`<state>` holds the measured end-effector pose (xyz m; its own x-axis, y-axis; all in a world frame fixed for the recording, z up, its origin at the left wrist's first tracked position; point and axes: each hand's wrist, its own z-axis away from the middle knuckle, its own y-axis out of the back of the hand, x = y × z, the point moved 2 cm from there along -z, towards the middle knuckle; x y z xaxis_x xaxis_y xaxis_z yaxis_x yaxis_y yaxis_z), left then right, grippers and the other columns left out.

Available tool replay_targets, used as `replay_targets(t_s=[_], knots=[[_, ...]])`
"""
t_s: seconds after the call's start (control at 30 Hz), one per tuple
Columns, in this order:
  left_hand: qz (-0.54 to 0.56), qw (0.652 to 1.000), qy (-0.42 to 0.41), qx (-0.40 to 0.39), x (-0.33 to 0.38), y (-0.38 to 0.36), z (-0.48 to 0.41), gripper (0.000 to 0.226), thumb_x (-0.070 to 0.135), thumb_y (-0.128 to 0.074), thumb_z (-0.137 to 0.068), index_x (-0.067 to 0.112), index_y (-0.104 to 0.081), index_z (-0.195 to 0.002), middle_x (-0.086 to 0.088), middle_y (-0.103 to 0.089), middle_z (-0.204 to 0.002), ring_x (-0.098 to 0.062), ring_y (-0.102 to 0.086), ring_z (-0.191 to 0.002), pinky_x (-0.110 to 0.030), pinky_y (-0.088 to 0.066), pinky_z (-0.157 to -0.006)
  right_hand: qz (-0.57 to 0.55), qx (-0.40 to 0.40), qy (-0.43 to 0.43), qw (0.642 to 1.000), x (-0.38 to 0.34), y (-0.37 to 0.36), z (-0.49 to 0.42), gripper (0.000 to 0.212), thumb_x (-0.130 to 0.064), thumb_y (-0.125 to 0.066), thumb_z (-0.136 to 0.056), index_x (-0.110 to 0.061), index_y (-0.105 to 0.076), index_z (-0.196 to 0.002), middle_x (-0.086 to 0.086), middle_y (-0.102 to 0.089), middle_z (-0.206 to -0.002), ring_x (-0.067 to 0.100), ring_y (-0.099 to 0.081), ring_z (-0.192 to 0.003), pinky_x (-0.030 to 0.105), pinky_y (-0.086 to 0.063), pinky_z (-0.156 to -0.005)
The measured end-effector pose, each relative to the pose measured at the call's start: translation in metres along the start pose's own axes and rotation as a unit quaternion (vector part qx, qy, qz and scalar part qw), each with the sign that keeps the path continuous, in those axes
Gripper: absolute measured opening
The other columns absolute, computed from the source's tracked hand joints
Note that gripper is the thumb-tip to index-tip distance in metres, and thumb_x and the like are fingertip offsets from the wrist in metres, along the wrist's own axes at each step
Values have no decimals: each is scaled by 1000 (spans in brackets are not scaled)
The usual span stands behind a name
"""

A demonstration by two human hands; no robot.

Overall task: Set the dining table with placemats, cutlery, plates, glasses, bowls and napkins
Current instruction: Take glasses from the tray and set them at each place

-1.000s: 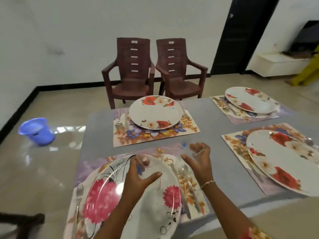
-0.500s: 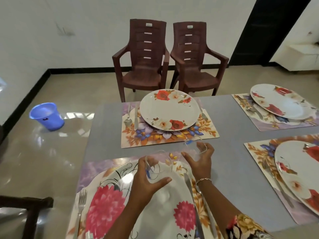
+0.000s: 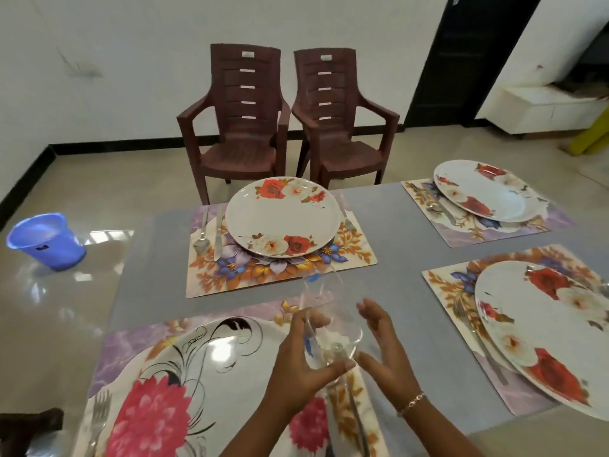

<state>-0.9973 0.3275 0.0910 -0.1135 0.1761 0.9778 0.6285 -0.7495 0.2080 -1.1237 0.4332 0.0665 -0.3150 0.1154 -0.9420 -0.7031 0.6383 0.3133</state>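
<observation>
Two hands work over the near placemat (image 3: 131,344), at six o'clock on the grey surface (image 3: 395,245). I see the left hand (image 3: 296,367) grasping a clear glass (image 3: 333,308), tilted, at the two o'clock edge of the pink-flower plate (image 3: 204,364). The right hand (image 3: 385,351) is released, fingers straight, at three o'clock of the glass; whether it touches, I cannot tell.

We find a bare grey lane of table (image 3: 395,252) running near to far between the far-left placemat (image 3: 263,275) and the near-right placemat (image 3: 445,285). The far-left plate (image 3: 283,219), the near-right plate (image 3: 543,341) and the glass (image 3: 339,311) gripped by the left hand (image 3: 296,374) bound it.
</observation>
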Motion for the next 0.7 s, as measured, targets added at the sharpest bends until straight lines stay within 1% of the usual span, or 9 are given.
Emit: replay_targets(t_s=[0.1,0.2,0.3,0.37,0.43,0.5,0.57,0.63,0.7], knots=[[4,999,-14,-52,13,-46,-10,68,51,-76,-60,25,-47,-116,27,-56,-114,9,-51,-113,-2,-35,-89,-4,-63,-10,998,-2,40,15,74,-72,-57,-68,-51,-29,-132,-25,-40,-138,0,-40,-129,11,-34,-102],[-2,996,-32,-85,30,-102,-18,70,52,-76,-62,25,-45,-118,30,-53,-116,9,-50,-115,-4,-35,-91,-9,-60,-25,998,6,91,30,78,-66,-63,-67,-44,-31,-136,-22,-43,-138,2,-43,-128,16,-39,-100],[-5,990,-55,-131,56,-165,-22,71,53,-73,-62,26,-44,-121,32,-50,-119,7,-49,-116,-4,-36,-91,-3,-29,-37,999,16,155,44,78,-47,-69,-68,-31,-33,-135,-16,-50,-133,1,-47,-124,26,-44,-101],[-3,984,-62,-166,70,-209,-24,72,52,-72,-62,27,-43,-123,34,-50,-118,9,-48,-116,-3,-37,-88,9,-9,-42,999,21,198,53,78,-48,-71,-64,-28,-36,-131,-10,-53,-129,-1,-50,-119,20,-45,-97],[0,979,-61,-195,80,-252,-27,75,55,-71,-59,30,-42,-123,30,-53,-119,8,-50,-115,-7,-41,-89,21,22,-47,998,28,239,63,77,-46,-74,-60,-23,-41,-125,-10,-56,-121,-1,-53,-113,13,-46,-89],[-10,973,-61,-223,90,-293,-30,75,60,-70,-57,39,-41,-122,29,-49,-123,8,-50,-115,-11,-43,-91,21,61,-51,997,39,277,73,73,-37,-79,-58,-20,-44,-120,-12,-58,-111,0,-56,-107,12,-48,-83],[-16,966,-54,-250,101,-328,-33,67,59,-68,-60,46,-38,-118,38,-40,-121,16,-44,-112,-4,-37,-89,14,90,-64,994,48,308,81,66,-29,-80,-57,-19,-45,-113,-12,-58,-105,0,-57,-103,13,-48,-81],[-32,964,-49,-260,109,-355,-37,61,54,-64,-63,44,-35,-116,37,-33,-122,13,-41,-111,-5,-32,-92,13,123,-70,990,55,339,86,63,-35,-77,-56,-20,-45,-109,-10,-58,-104,-4,-56,-102,11,-46,-80],[-51,966,-47,-251,110,-375,-47,64,54,-61,-63,41,-34,-119,28,-34,-128,4,-38,-116,-14,-29,-99,4,166,-81,983,63,370,85,71,-45,-75,-50,-22,-44,-110,-6,-58,-108,-7,-55,-101,6,-45,-78]])
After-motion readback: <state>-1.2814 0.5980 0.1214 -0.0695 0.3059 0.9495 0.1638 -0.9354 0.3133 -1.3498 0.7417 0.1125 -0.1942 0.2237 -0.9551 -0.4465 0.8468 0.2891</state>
